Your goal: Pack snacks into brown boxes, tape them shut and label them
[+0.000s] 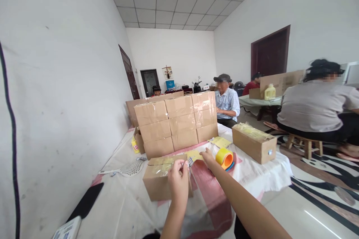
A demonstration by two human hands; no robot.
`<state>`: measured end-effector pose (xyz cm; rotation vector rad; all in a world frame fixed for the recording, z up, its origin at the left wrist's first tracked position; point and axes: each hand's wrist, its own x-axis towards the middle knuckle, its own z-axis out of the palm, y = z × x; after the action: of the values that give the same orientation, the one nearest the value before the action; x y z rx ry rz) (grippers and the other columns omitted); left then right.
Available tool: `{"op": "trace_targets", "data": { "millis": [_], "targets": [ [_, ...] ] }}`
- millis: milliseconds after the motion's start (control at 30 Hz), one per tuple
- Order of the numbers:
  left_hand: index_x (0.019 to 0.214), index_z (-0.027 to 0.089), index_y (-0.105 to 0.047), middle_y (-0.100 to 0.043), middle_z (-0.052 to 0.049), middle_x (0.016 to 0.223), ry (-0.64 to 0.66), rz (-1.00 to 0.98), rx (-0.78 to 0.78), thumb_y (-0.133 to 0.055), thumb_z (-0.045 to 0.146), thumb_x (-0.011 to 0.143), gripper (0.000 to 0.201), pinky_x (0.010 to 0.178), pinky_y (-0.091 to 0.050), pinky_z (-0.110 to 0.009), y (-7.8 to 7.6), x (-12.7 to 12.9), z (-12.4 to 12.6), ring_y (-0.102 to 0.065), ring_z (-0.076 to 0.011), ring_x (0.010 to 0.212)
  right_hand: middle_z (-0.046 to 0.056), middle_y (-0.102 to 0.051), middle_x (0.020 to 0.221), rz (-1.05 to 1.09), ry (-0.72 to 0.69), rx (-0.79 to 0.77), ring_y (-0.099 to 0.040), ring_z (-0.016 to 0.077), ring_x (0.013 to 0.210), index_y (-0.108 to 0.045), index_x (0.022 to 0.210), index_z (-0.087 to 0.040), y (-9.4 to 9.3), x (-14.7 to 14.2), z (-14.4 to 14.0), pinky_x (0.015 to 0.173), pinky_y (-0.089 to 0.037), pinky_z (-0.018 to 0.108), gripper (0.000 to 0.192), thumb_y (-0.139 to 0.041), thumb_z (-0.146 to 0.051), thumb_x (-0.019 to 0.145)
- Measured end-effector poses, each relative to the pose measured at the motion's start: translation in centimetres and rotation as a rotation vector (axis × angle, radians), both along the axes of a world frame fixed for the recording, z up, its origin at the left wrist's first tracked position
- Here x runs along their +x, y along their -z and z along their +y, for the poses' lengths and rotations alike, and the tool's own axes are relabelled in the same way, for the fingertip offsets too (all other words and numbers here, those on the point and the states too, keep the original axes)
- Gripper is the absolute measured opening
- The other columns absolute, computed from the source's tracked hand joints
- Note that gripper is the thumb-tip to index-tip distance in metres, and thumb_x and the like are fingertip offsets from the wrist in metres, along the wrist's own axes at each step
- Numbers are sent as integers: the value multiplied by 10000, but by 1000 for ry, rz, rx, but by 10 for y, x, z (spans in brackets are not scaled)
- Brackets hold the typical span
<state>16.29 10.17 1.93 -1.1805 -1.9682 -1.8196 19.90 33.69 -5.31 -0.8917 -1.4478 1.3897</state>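
My left hand (178, 174) is closed in a pinch over the right end of a taped cardboard box (157, 183). A small pale bit shows at its fingertips, too small to name. My right hand (207, 157) has its fingers bunched at the edge of a yellow printed sheet (193, 155), just behind the box. Beside my right forearm stands a yellow tape roll (223, 158) with an orange core, a blue piece under it. Another yellow sheet (220, 142) lies farther back.
Stacked cardboard boxes (179, 123) form a wall across the table. A long taped box (254, 143) lies at the right edge. At left are a white perforated item (131, 168), a yellow bottle (135, 145) and a black flat object (85, 201). Several people sit beyond.
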Motion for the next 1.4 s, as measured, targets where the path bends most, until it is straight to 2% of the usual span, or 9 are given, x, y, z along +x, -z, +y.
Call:
{"op": "trace_targets", "data": {
  "millis": [200,300,400,567,700,833,1067,1233,1400],
  "targets": [
    [896,223,-626,-712,-37,710,-1,9,-28,-548,491,929,281,699,-508,-326,5,-1,2,-692,-223,703,137,-535,1450,-135,-24,60,-366,317,1462,-569,1375,-189,-13,-5,-1,1181,-304,449,671,-607,-287,712],
    [906,221,-636,-727,-50,754,-17,13,-28,-563,496,916,285,697,-510,-321,9,-4,2,-703,-228,735,101,-545,1472,-358,-277,305,-346,303,1478,-585,1386,-216,-15,-2,-6,1214,-251,435,723,-666,-236,668],
    [916,220,-628,-720,-38,733,-4,2,-26,-555,503,919,292,698,-503,-319,13,-8,2,-699,-223,716,117,-558,1471,-716,-604,523,-445,358,1413,-595,1397,-231,-15,3,-11,1192,-291,482,833,-773,-246,583],
    [908,220,-615,-706,-21,693,6,-7,-15,-548,497,924,286,698,-492,-318,14,-10,2,-689,-216,685,108,-557,1476,-1051,-793,618,-517,375,1353,-603,1393,-260,-13,6,-23,1119,-401,499,799,-792,-309,617],
    [903,218,-618,-700,-18,685,9,2,-5,-549,483,920,274,673,-487,-307,12,-8,2,-680,-209,665,95,-550,1479,-1170,-720,678,-438,383,1417,-623,1365,-289,-10,3,-33,1124,-379,549,609,-658,-206,763],
    [891,216,-624,-683,-18,687,-1,9,7,-546,471,919,269,655,-473,-290,10,-8,2,-664,-198,653,106,-504,1516,-1234,-617,708,-313,417,1482,-610,1368,-282,-3,-4,-38,1133,-310,642,597,-560,-100,802],
    [883,218,-638,-631,-5,650,-85,46,-11,-535,455,917,260,651,-442,-281,7,-12,-2,-610,-191,638,134,-275,1650,-1239,-553,708,-215,438,1511,-416,1521,-229,8,-13,-42,1132,-262,690,569,-433,-314,958],
    [931,222,-654,-702,-40,819,-61,21,-9,-515,411,917,236,730,-468,-314,5,-13,-3,-642,-205,739,146,-259,1654,-1238,-506,676,-192,466,1507,-385,1536,-213,8,-16,-49,1120,-228,720,577,-405,-325,971],
    [943,225,-663,-721,-67,941,-39,-3,29,-511,360,901,207,808,-489,-345,5,-13,0,-665,-229,869,171,-351,1601,-1191,-477,670,-248,444,1496,-421,1507,-245,8,-17,-48,1094,-245,726,589,-479,-230,921]
  ]
}}
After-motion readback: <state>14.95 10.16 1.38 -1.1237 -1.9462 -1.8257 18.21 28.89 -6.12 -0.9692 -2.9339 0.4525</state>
